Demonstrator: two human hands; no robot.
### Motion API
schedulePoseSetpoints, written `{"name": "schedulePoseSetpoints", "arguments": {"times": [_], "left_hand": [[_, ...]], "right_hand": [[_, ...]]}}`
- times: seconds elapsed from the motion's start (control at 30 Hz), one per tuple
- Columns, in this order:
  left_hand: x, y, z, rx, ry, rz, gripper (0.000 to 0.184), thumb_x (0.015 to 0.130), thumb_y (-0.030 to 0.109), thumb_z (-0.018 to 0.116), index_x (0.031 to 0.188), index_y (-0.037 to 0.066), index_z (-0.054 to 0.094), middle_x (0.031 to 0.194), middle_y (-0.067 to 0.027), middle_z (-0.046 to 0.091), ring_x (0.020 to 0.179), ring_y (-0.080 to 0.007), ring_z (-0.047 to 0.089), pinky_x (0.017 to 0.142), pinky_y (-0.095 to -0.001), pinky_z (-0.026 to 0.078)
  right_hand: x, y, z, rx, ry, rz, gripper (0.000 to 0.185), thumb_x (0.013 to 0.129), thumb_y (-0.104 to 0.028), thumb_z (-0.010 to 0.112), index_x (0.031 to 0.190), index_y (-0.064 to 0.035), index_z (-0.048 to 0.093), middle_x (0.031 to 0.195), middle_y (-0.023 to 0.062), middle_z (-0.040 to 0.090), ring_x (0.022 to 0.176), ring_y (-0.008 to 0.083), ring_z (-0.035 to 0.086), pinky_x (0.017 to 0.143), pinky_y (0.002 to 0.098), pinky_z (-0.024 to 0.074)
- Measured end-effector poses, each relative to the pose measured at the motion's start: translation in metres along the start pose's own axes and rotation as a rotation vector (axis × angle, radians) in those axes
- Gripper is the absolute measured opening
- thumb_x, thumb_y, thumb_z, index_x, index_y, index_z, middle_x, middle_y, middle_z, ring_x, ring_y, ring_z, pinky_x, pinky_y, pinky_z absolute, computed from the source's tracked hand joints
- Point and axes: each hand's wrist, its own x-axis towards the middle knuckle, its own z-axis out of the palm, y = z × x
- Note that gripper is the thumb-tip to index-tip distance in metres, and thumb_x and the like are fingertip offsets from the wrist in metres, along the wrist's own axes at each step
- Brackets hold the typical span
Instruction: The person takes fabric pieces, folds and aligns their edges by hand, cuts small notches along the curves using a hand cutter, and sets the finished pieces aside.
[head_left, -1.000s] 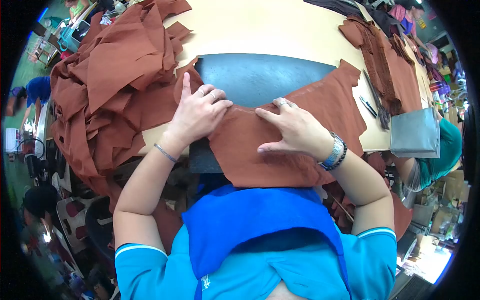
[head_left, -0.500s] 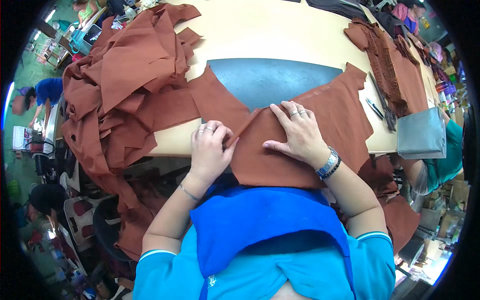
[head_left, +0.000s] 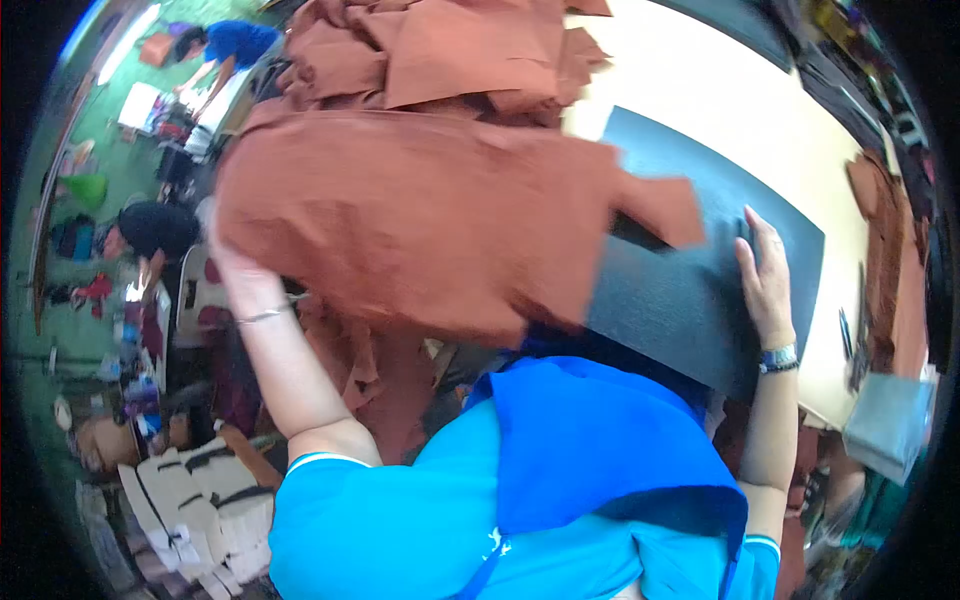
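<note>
A large reddish-brown piece of fabric (head_left: 420, 215), blurred by motion, is held up at its left edge by my left hand (head_left: 240, 270). Most of that hand's fingers are hidden behind the cloth. The piece spreads across to the dark board (head_left: 690, 320), covering the board's left part. Above the board's right side is my right hand (head_left: 768, 285), with fingers stretched out and thumb apart, holding nothing. Whether it touches the board I cannot tell.
A heap of the same brown fabric (head_left: 470, 55) lies beyond the held piece on the pale table (head_left: 720, 90). Along the right are more brown pieces (head_left: 885, 270), a dark tool (head_left: 847, 335) and a grey box-like object (head_left: 890, 425). A person in blue (head_left: 235, 50) works at far left.
My left hand has lifted the brown fabric off the board and swung it left. My right hand has let go of it and moved right. The view has turned left.
</note>
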Motion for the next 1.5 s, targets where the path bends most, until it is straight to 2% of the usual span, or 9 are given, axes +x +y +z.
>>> {"name": "schedulePoseSetpoints", "arguments": {"times": [0.4,0.53,0.77,0.9,1.0,1.03,1.17,1.23,1.5], "left_hand": [[-0.072,0.226,-0.25,-0.121,1.713,1.095,0.032,0.092,0.017,0.046,0.102,0.004,0.073,0.113,-0.0112,0.072,0.095,-0.0302,0.067,0.082,-0.0415,0.053],[-0.09,0.25,-0.237,0.917,1.294,1.288,0.031,0.09,0.017,0.049,0.094,-0.002,0.072,0.102,-0.0159,0.074,0.083,-0.0328,0.066,0.079,-0.0439,0.052],[-0.056,0.083,-0.126,2.047,0.604,0.673,0.02,0.098,0.025,0.052,0.104,0.008,0.062,0.105,-0.0195,0.069,0.098,-0.0407,0.066,0.085,-0.0506,0.051],[-0.064,-0.11,-0.167,1.983,0.098,0.109,0.029,0.099,0.027,0.047,0.107,0.001,0.058,0.09,-0.0316,0.068,0.086,-0.0474,0.068,0.078,-0.0578,0.053],[-0.109,-0.232,-0.211,1.616,-0.053,-0.478,0.07,0.098,0.05,0.043,0.153,0.006,0.032,0.156,-0.0325,0.023,0.146,-0.0458,0.027,0.116,-0.0635,0.021],[-0.13,-0.259,-0.194,1.281,0.324,-0.521,0.082,0.096,0.063,0.041,0.156,0.009,0.027,0.164,-0.0271,0.009,0.15,-0.0443,0.017,0.115,-0.0713,0.014],[-0.115,-0.234,-0.157,1.462,0.608,-0.139,0.066,0.106,0.051,0.031,0.155,0.006,0.031,0.164,-0.0226,0.016,0.151,-0.0404,0.016,0.114,-0.0687,0.019],[-0.046,-0.21,-0.187,1.121,0.743,0.547,0.056,0.109,0.037,0.034,0.151,-0.001,0.036,0.159,-0.0237,0.027,0.149,-0.0393,0.022,0.119,-0.0555,0.023],[0.043,-0.052,0.159,1.422,-0.138,0.998,0.046,0.097,0.038,0.06,0.128,0.004,0.063,0.118,-0.0151,0.069,0.111,-0.0324,0.064,0.098,-0.0474,0.047]], "right_hand": [[-0.007,0.013,0.009,-0.213,-0.066,-0.062,0.039,0.103,-0.026,0.053,0.136,-0.0046,0.058,0.142,0.016,0.052,0.134,0.0331,0.047,0.114,0.0421,0.0349],[-0.006,0.011,0.011,-0.179,-0.063,-0.03,0.039,0.104,-0.026,0.053,0.136,-0.0056,0.058,0.143,0.0168,0.052,0.134,0.0333,0.047,0.114,0.0418,0.0351],[-0.007,0.017,0.012,-0.19,-0.061,-0.035,0.038,0.103,-0.025,0.053,0.136,-0.0058,0.058,0.142,0.0172,0.052,0.134,0.0339,0.047,0.115,0.0424,0.0323],[-0.007,0.004,0.008,-0.137,-0.05,-0.025,0.038,0.1,-0.023,0.057,0.132,-0.0032,0.059,0.14,0.018,0.053,0.131,0.0355,0.048,0.113,0.0429,0.035],[-0.009,-0.003,0.006,-0.139,-0.016,-0.034,0.039,0.098,-0.023,0.059,0.132,-0.0038,0.059,0.138,0.0178,0.054,0.13,0.0347,0.049,0.112,0.0434,0.0362],[-0.009,-0.002,0.008,-0.118,-0.016,-0.007,0.039,0.098,-0.025,0.06,0.132,-0.0052,0.06,0.138,0.0172,0.054,0.13,0.0347,0.049,0.114,0.0452,0.034],[-0.01,0.0,0.008,-0.166,-0.011,-0.011,0.039,0.098,-0.03,0.06,0.13,-0.0067,0.062,0.139,0.0156,0.054,0.131,0.0355,0.049,0.116,0.0559,0.0289],[-0.009,-0.001,0.007,-0.151,-0.01,-0.003,0.039,0.097,-0.03,0.061,0.128,-0.0066,0.062,0.138,0.0156,0.054,0.13,0.0357,0.05,0.115,0.0576,0.0292],[-0.008,-0.002,0.008,-0.128,0.036,0.003,0.036,0.095,-0.03,0.063,0.125,-0.0093,0.064,0.134,0.015,0.058,0.129,0.0345,0.052,0.114,0.0572,0.0316]]}}
